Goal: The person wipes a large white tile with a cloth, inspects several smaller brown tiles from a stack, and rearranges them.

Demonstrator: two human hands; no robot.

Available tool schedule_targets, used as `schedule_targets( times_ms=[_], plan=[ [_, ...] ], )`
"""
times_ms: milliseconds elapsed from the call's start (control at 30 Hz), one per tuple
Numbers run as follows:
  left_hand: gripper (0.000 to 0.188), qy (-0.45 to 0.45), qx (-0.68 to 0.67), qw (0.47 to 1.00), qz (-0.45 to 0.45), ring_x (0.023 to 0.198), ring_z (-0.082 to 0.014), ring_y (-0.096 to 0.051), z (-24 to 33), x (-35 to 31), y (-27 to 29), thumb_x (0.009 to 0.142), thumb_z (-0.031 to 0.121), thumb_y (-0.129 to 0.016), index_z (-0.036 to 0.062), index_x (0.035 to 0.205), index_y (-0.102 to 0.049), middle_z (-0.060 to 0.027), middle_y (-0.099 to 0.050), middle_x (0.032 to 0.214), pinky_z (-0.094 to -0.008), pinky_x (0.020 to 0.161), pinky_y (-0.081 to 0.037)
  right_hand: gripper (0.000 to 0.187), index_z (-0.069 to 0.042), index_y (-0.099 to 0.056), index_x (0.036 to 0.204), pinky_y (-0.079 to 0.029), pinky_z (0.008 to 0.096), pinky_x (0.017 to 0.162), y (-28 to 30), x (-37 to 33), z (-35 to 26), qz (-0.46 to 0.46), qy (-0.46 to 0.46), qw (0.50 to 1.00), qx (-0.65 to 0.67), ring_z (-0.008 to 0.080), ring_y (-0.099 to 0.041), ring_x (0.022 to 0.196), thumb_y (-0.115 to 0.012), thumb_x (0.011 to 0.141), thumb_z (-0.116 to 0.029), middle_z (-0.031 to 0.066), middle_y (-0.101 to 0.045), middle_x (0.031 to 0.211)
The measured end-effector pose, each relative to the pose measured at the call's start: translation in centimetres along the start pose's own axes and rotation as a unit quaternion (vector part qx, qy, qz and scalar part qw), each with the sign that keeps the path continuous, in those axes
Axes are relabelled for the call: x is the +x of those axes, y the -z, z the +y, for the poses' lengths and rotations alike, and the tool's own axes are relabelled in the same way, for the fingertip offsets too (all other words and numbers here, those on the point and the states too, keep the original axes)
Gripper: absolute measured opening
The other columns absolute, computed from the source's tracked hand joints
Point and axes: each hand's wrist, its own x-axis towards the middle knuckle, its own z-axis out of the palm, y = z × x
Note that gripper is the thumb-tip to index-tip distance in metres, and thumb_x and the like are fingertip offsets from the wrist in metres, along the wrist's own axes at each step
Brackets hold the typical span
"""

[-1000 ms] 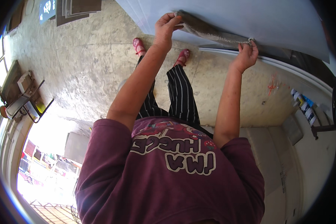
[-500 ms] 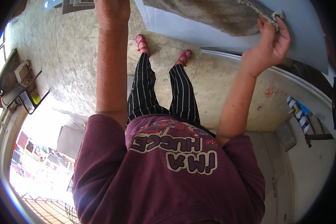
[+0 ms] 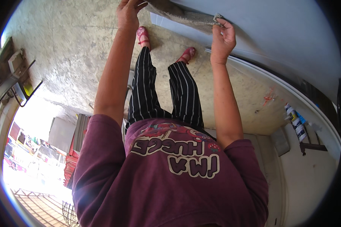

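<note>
A grey-brown cloth [image 3: 182, 17] with a frayed edge stretches between my hands at the top of the view. My right hand [image 3: 222, 41] pinches its bunched corner between thumb and fingertips. At the other end, my left hand [image 3: 129, 14] has its fingers closed on the cloth, partly cut off by the upper edge. Behind and beside the cloth is a large, smooth, pale blue-grey surface [image 3: 280, 41]. Both arms reach out ahead of me.
Under my feet is a stained concrete floor [image 3: 79, 49]. A metal-framed object [image 3: 17, 81] stands at the far left. White-and-dark bottles or cans [image 3: 296, 123] are at the right, near a pale rail [image 3: 269, 72]. A grey panel [image 3: 61, 130] stands at lower left.
My right hand has moved left with its corner, bringing my hands closer together. The cloth is now narrower and folded. My left hand has come lower into view.
</note>
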Motion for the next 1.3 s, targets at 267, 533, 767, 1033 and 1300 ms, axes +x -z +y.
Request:
schedule_targets(
  times_ms=[267,533,767,1033,1300],
  plan=[
    [0.011,0.078,0.029,0.993,0.084,0.081,-0.0248,-0.060,-6.8,1.5,6.0,0.082,0.006,-0.056,0.0019,0.092,-0.054,-0.0098,-0.060,0.089,-0.0395,0.073,-0.053,0.015,-0.007,-0.062,0.090,-0.046,0.0230,0.069,-1.0,-0.9,11.4,-0.053,-0.100,0.988,-0.102,0.0087,-0.056,0.074,-0.059,0.076,-0.003,-0.0018,-0.063,0.081],
    [0.019,0.173,0.112,0.970,0.129,0.082,-0.0257,-0.062,-13.2,0.4,6.4,0.082,0.008,-0.056,-0.0016,0.098,-0.053,-0.0113,-0.059,0.096,-0.0352,0.072,-0.053,0.030,-0.005,-0.058,0.102,-0.047,0.0260,0.062,4.2,-1.0,18.1,0.078,-0.337,0.936,-0.072,0.0119,-0.060,0.074,-0.066,0.073,-0.006,0.0038,-0.063,0.083],
    [0.009,0.201,0.072,0.976,0.027,0.076,-0.0165,-0.060,-16.0,-4.6,-2.6,0.083,0.012,-0.057,0.0036,0.087,-0.058,-0.0061,-0.061,0.084,-0.0305,0.071,-0.052,0.032,-0.003,-0.054,0.106,-0.047,0.0280,0.065,10.7,-0.6,11.9,0.239,-0.208,0.948,0.018,0.0170,-0.061,0.078,-0.064,0.076,-0.006,0.0062,-0.062,0.086],
    [0.010,0.272,0.089,0.955,-0.075,0.074,-0.0123,-0.059,-18.6,-8.5,-9.6,0.080,0.012,-0.062,0.0053,0.086,-0.059,-0.0023,-0.061,0.082,-0.0267,0.066,-0.050,0.026,-0.004,-0.053,0.104,-0.046,0.0308,0.072,12.4,-0.5,6.8,0.242,-0.107,0.962,-0.066,0.0182,-0.061,0.083,-0.058,0.080,-0.009,0.0065,-0.061,0.094],
    [0.019,0.329,0.097,0.935,0.095,0.085,-0.0248,-0.062,-20.8,-5.0,0.2,0.081,0.012,-0.058,0.0026,0.098,-0.055,-0.0088,-0.061,0.093,-0.0332,0.071,-0.052,0.032,-0.007,-0.055,0.106,-0.045,0.0271,0.065,11.6,-0.3,16.6,0.236,-0.301,0.924,-0.019,0.0131,-0.060,0.075,-0.064,0.076,-0.008,0.0028,-0.063,0.086]
  ],
)
